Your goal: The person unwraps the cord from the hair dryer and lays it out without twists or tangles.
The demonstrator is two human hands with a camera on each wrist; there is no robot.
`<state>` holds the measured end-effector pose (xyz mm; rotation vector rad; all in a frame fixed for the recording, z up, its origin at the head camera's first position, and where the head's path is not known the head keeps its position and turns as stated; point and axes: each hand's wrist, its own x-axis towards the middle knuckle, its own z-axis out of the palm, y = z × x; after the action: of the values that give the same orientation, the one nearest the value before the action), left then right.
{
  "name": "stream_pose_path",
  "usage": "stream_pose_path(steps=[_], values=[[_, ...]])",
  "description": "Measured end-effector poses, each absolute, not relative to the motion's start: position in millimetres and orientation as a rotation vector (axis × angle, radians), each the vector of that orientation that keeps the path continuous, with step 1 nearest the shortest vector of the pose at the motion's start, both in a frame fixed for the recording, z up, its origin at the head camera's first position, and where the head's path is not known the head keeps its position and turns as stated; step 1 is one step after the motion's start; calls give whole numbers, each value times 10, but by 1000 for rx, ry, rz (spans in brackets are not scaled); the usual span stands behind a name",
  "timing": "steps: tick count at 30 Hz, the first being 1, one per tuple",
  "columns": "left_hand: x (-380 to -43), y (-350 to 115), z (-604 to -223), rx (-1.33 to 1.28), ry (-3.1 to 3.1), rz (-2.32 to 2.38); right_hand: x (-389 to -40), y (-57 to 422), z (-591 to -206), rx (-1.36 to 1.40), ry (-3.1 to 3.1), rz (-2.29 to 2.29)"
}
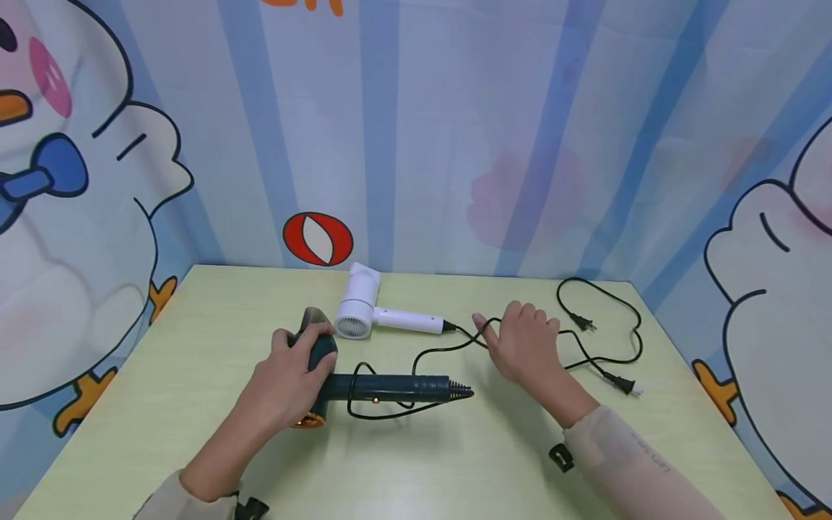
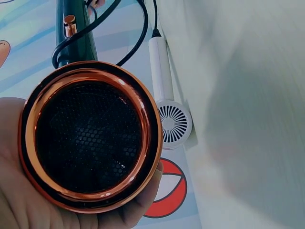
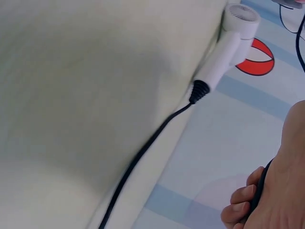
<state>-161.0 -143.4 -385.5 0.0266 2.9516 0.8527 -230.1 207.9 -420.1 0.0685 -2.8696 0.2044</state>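
Observation:
My left hand (image 1: 286, 379) grips the barrel of a dark green hair dryer (image 1: 396, 388), whose handle points right. The copper-rimmed rear grille (image 2: 90, 138) of that dryer fills much of the left wrist view. A black cord (image 1: 383, 417) loops loosely about its handle. To the right, my right hand (image 1: 525, 343) holds a black power cord, and in the right wrist view its fingers (image 3: 240, 200) curl round the cord (image 3: 259, 191). Behind the dark dryer lies a white hair dryer (image 1: 408, 321), apart from both hands, its own cord running right toward my right hand.
Two black plugs (image 1: 581, 321) (image 1: 620, 383) lie on the right side of the pale table (image 1: 162, 433), with cord (image 1: 633, 318) curving around them. A patterned cloth backdrop (image 1: 429, 144) rises behind the table's far edge.

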Motion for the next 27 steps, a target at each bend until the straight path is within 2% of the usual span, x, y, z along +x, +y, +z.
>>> stream_pose_path(steps=[8, 27], values=[[-1613, -1413, -3914, 16, 2937, 834, -2204, 2006, -3924, 34, -2974, 325], [-1706, -1451, -4053, -12, 2987, 790, -1745, 1798, -3462, 185, -2837, 461]])
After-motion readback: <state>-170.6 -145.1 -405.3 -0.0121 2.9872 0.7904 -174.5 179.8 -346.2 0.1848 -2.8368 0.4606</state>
